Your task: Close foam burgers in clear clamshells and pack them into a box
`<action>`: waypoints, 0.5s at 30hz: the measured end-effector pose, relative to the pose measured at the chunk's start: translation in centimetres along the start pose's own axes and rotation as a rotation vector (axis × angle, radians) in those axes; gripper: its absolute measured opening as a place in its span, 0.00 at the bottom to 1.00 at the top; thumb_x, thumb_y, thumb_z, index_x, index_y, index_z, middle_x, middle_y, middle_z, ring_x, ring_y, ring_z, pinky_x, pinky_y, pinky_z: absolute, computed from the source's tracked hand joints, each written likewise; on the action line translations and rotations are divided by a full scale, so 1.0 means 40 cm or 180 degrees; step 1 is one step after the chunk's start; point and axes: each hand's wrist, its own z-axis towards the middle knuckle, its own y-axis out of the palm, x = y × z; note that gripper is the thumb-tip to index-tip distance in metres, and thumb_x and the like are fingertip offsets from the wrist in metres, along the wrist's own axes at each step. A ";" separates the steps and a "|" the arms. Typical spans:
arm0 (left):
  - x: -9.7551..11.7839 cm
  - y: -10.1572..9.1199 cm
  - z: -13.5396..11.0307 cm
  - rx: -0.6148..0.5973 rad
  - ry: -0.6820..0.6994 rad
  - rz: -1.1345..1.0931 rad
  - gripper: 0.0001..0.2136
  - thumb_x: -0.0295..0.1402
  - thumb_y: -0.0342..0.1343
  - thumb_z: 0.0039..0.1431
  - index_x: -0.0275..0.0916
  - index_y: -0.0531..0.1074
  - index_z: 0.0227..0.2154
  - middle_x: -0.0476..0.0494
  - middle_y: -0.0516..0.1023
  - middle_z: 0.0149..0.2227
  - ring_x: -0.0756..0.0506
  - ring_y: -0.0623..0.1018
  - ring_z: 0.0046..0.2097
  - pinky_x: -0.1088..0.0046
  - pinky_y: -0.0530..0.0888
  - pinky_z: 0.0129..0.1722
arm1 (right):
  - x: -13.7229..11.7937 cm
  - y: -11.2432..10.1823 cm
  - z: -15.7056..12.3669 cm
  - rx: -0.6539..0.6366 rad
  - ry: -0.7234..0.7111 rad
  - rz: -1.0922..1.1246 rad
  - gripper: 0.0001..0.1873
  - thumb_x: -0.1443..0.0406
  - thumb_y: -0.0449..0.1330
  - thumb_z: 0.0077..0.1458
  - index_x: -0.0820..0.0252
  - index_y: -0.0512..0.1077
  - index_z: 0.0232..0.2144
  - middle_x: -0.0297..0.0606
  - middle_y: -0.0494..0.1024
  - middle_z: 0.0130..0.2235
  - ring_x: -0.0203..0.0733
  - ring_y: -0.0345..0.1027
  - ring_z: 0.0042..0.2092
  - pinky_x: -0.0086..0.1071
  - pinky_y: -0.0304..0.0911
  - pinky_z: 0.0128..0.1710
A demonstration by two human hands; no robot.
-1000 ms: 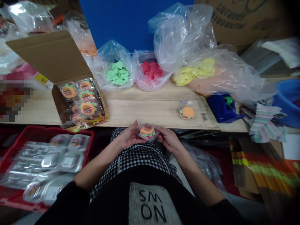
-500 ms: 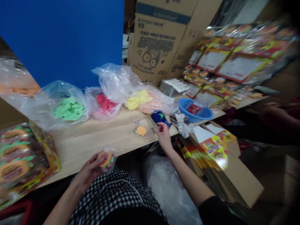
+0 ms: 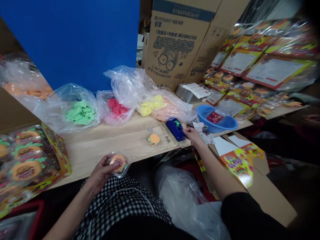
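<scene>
My left hand point(image 3: 103, 173) grips a clear plastic pack point(image 3: 121, 164) with a toy-like burger inside, its thumb lying over the front. My right hand point(image 3: 194, 136) reaches over the table's front edge. Its fingertips are pinched together at the right end of a blue tape dispenser point(image 3: 176, 129) with a green core. What they hold, if anything, is too small to make out. Just behind that hand lie several striped packets point(image 3: 203, 130). Another burger point(image 3: 154, 139) in an opened clear pack rests on the table, left of the dispenser.
Bags of green pieces point(image 3: 80, 112), red pieces point(image 3: 117, 107) and yellow pieces point(image 3: 151, 105) line the back of the table. A blue basin point(image 3: 222, 125) stands at right. A display box point(image 3: 62, 155) of packed burgers is at left. Flat printed cartons point(image 3: 262, 190) lie lower right.
My right hand has moved right, from the dispenser's front edge to its right end. My left hand still holds the burger pack. The view has shifted slightly.
</scene>
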 end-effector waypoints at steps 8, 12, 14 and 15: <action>-0.006 -0.008 0.010 -0.0024 0.0188 -0.0350 0.19 0.24 0.62 0.39 0.38 0.68 0.38 0.46 0.76 0.35 0.46 0.76 0.36 0.69 0.74 0.37 | 0.073 0.016 -0.078 0.0429 0.0179 0.1487 0.16 0.56 0.60 0.32 0.59 0.60 0.20 0.29 0.65 0.21 0.34 0.63 0.24 0.37 0.67 0.27; -0.009 0.011 0.000 -0.0094 0.0228 -0.0528 0.19 0.24 0.63 0.38 0.36 0.68 0.37 0.44 0.75 0.36 0.44 0.76 0.37 0.65 0.74 0.37 | 0.093 0.020 -0.099 0.0444 0.0264 0.1863 0.14 0.61 0.62 0.32 0.59 0.60 0.19 0.28 0.65 0.20 0.33 0.62 0.23 0.37 0.67 0.28; -0.008 0.018 -0.008 -0.0079 0.0223 -0.0498 0.19 0.25 0.63 0.38 0.36 0.67 0.37 0.42 0.75 0.37 0.44 0.76 0.36 0.66 0.74 0.36 | 0.101 0.017 -0.112 0.0374 0.0302 0.1969 0.14 0.61 0.62 0.32 0.59 0.59 0.17 0.29 0.65 0.20 0.34 0.63 0.23 0.37 0.66 0.28; -0.007 0.019 -0.012 -0.0047 0.0218 -0.0465 0.19 0.26 0.63 0.38 0.36 0.67 0.37 0.42 0.75 0.37 0.44 0.76 0.36 0.66 0.74 0.36 | 0.104 0.016 -0.122 0.0319 0.0316 0.1998 0.14 0.61 0.63 0.32 0.59 0.59 0.17 0.29 0.65 0.20 0.34 0.63 0.24 0.38 0.66 0.29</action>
